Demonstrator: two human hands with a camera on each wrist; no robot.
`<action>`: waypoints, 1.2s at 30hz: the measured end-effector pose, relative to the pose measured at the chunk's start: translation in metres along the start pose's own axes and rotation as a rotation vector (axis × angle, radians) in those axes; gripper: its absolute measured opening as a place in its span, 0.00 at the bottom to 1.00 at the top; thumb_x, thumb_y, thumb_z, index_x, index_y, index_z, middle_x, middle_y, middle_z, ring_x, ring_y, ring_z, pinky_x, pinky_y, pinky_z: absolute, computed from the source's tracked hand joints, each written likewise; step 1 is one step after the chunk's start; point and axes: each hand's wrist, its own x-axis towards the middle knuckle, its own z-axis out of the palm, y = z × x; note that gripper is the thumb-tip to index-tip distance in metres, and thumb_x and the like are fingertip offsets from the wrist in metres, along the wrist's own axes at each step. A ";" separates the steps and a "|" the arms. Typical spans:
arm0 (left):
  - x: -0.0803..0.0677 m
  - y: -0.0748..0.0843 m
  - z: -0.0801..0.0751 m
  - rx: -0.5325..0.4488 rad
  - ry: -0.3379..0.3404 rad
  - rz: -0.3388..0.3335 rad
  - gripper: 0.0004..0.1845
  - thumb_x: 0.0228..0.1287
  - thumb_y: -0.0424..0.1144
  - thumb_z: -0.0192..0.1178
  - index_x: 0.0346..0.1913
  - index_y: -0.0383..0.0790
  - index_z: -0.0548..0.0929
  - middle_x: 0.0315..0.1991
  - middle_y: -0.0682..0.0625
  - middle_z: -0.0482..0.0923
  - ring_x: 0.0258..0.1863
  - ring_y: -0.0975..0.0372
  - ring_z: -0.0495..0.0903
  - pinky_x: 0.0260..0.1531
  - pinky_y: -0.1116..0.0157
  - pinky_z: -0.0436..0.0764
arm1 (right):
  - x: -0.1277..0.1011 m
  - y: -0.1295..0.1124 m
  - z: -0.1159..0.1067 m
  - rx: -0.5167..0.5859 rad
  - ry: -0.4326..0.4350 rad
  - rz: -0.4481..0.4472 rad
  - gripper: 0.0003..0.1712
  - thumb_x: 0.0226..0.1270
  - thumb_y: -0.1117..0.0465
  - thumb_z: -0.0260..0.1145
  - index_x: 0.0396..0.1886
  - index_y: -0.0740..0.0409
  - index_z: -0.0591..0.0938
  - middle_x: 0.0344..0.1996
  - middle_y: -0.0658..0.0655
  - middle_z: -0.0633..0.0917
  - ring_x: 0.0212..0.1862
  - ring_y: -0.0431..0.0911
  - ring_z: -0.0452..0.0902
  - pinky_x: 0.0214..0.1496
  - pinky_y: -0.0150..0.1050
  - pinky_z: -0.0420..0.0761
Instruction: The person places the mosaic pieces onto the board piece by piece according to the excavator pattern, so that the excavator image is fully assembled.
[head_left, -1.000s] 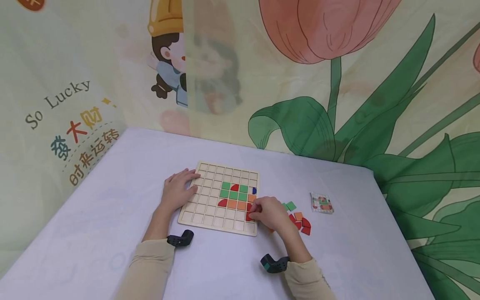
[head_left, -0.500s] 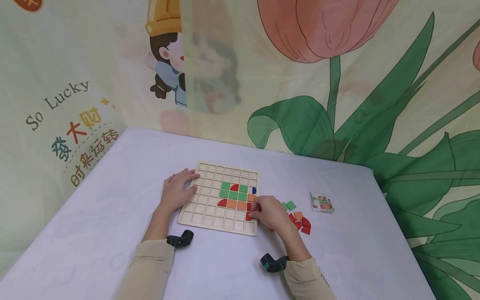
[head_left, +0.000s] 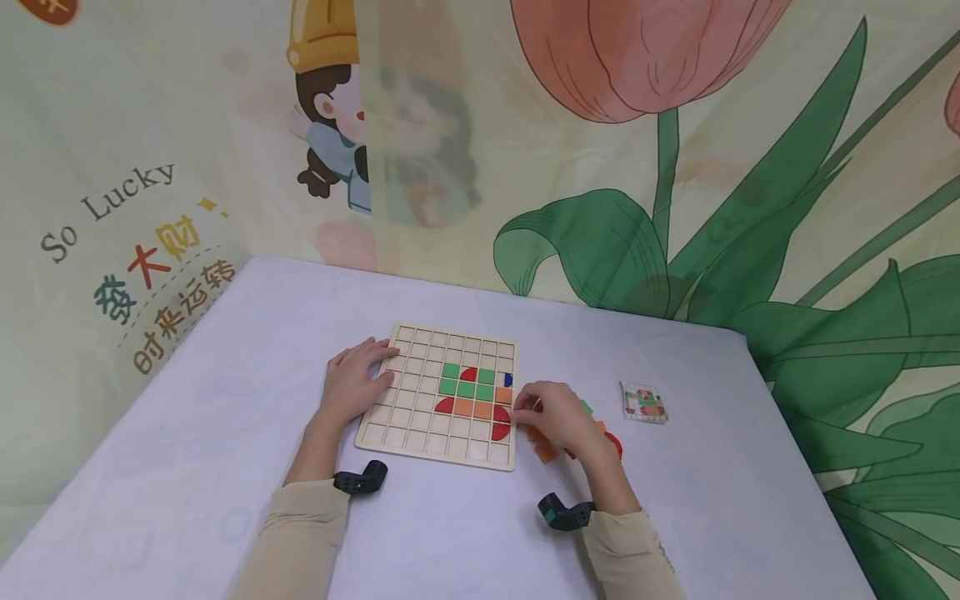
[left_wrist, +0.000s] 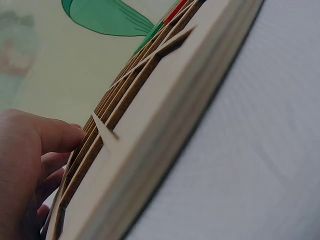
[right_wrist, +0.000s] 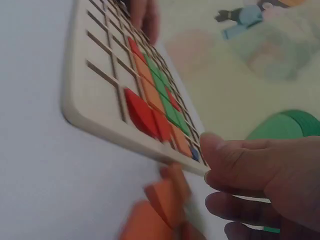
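Both forearms wear long beige sleeves [head_left: 300, 533] of soft knit fabric, ending just short of the wrists. A small black camera unit [head_left: 362, 479], angular with a rounded lens barrel, is mounted at the left wrist. A matching black unit [head_left: 564, 514] at the right wrist shows a teal patch on one face. Left hand [head_left: 354, 382] and right hand [head_left: 558, 418] are bare, without rings or gloves.
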 end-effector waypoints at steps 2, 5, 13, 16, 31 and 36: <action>0.000 0.000 0.000 0.001 -0.002 0.002 0.22 0.61 0.41 0.56 0.60 0.45 0.77 0.69 0.45 0.67 0.72 0.50 0.57 0.68 0.44 0.48 | -0.001 0.014 -0.012 0.026 0.014 0.038 0.07 0.57 0.55 0.71 0.34 0.48 0.84 0.29 0.48 0.81 0.34 0.44 0.74 0.32 0.32 0.77; 0.000 0.000 0.001 0.003 -0.004 0.005 0.22 0.61 0.41 0.56 0.60 0.45 0.77 0.69 0.45 0.67 0.72 0.50 0.57 0.68 0.43 0.48 | -0.003 0.037 -0.026 0.029 0.021 0.098 0.11 0.57 0.57 0.71 0.41 0.50 0.84 0.35 0.52 0.81 0.37 0.45 0.74 0.33 0.33 0.79; -0.001 0.001 0.000 0.008 -0.001 0.007 0.22 0.61 0.41 0.56 0.60 0.45 0.77 0.68 0.45 0.67 0.72 0.50 0.57 0.68 0.43 0.48 | -0.007 0.071 -0.039 0.008 -0.033 0.116 0.19 0.55 0.62 0.72 0.48 0.52 0.84 0.40 0.56 0.80 0.40 0.47 0.72 0.32 0.34 0.81; -0.001 0.002 0.000 0.007 0.002 0.009 0.22 0.61 0.41 0.56 0.60 0.45 0.77 0.68 0.44 0.67 0.72 0.50 0.57 0.68 0.43 0.49 | -0.006 0.071 -0.038 0.004 -0.035 0.117 0.20 0.54 0.63 0.72 0.49 0.51 0.84 0.41 0.56 0.79 0.41 0.47 0.72 0.33 0.34 0.81; -0.002 0.001 0.000 -0.001 0.006 0.001 0.22 0.61 0.41 0.56 0.60 0.45 0.77 0.69 0.45 0.67 0.72 0.50 0.57 0.68 0.44 0.48 | 0.001 0.069 -0.028 0.017 0.018 0.114 0.18 0.52 0.61 0.74 0.42 0.53 0.80 0.39 0.56 0.79 0.41 0.47 0.73 0.38 0.37 0.83; -0.002 0.002 0.000 -0.003 0.008 -0.001 0.22 0.61 0.41 0.56 0.59 0.45 0.77 0.68 0.45 0.67 0.72 0.51 0.57 0.68 0.45 0.48 | 0.003 0.069 -0.026 0.009 0.027 0.117 0.17 0.53 0.60 0.73 0.43 0.52 0.80 0.39 0.55 0.79 0.42 0.47 0.74 0.41 0.38 0.83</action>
